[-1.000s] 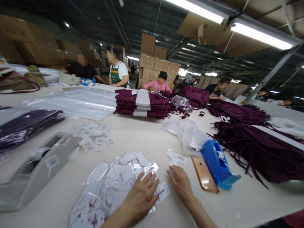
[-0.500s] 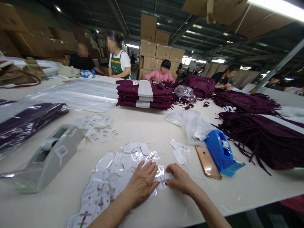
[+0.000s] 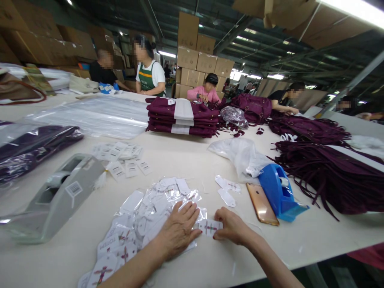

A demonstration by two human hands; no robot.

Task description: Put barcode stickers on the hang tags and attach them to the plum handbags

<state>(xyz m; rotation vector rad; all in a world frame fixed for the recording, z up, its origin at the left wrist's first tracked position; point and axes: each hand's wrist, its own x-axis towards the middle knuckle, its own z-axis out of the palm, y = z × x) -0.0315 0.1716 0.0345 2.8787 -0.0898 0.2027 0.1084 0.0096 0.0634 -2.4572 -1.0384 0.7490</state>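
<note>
My left hand (image 3: 181, 226) lies flat with its fingers spread on a heap of white paper hang tags (image 3: 156, 208), some in clear plastic sleeves. Its thumb tip reaches the left end of a single tag with a coloured totem print (image 3: 211, 227). At that tag's right end, my right hand (image 3: 231, 227) grips it between thumb and fingers, just above the table. Printed tags marked TOTEM (image 3: 109, 244) spread out beside my left forearm. Beyond my right hand lie a few loose tags (image 3: 227, 197).
A grey tape dispenser (image 3: 57, 200) stands left, near barcode labels (image 3: 117, 170). To the right are a phone (image 3: 261, 204), a blue tape dispenser (image 3: 279, 192) and dark purple strapped goods (image 3: 327, 176). Folded purple bags (image 3: 183, 116) are stacked ahead. Several people work across the table.
My right hand has shifted slightly right with the printed tag, which shows more of its face. My left hand stays flat on the heap.
</note>
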